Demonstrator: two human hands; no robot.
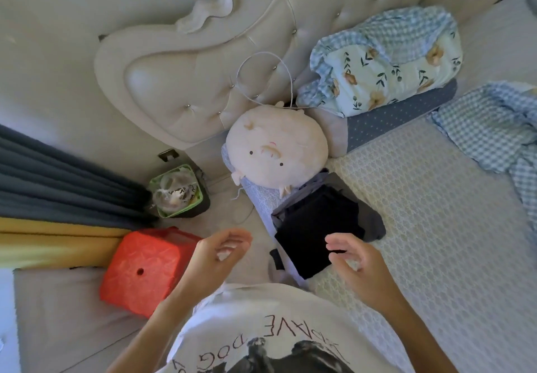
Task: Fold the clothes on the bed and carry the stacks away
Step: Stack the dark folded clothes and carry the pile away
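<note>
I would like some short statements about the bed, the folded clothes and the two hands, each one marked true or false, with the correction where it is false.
1. Both hands hold nothing. True: the left hand and the right hand hover with loosely curled fingers.
2. The stack of dark folded clothes lies at the edge of the bed, below the plush pig pillow. True.
3. The red box stands on the bed. False: it is on the floor beside the bed.
4. The floral pillow lies on top of the folded stack. False: it rests against the headboard, apart from the stack.
5. A green basket stands on the floor near the headboard. True.
</note>
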